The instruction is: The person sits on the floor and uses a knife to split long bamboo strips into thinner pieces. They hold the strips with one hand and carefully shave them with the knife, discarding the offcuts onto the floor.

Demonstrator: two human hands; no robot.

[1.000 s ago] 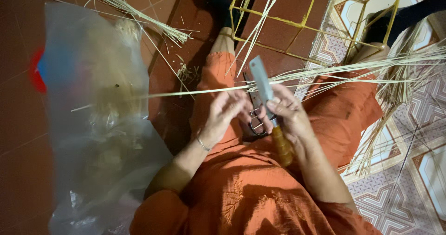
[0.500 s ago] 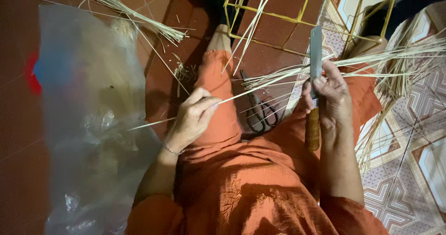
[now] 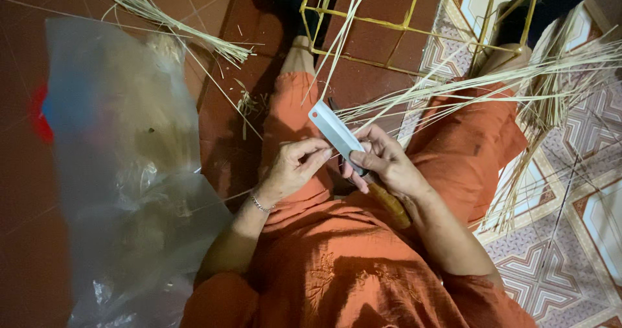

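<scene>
My right hand (image 3: 383, 160) grips a knife (image 3: 337, 133) with a broad pale blade and a wooden handle that sticks out below the palm. The blade points up and left over my lap. My left hand (image 3: 295, 166) sits close beside it, its fingertips pinched on a thin pale straw strip (image 3: 414, 104) right at the blade's edge. The strip runs up and to the right toward a bundle of straw (image 3: 551, 75). I am seated on the floor in orange clothes (image 3: 363, 263).
A large clear plastic bag (image 3: 123, 172) lies on the red tiled floor at left. More loose straw (image 3: 168, 17) lies at the top left. A yellow wire frame (image 3: 414, 23) stands ahead of my knees. Patterned floor tiles (image 3: 570, 237) are at right.
My hands were spread apart, the left drawing a strip out to the left and the knife upright at right. Now both hands have come together over my lap with the blade tilted left.
</scene>
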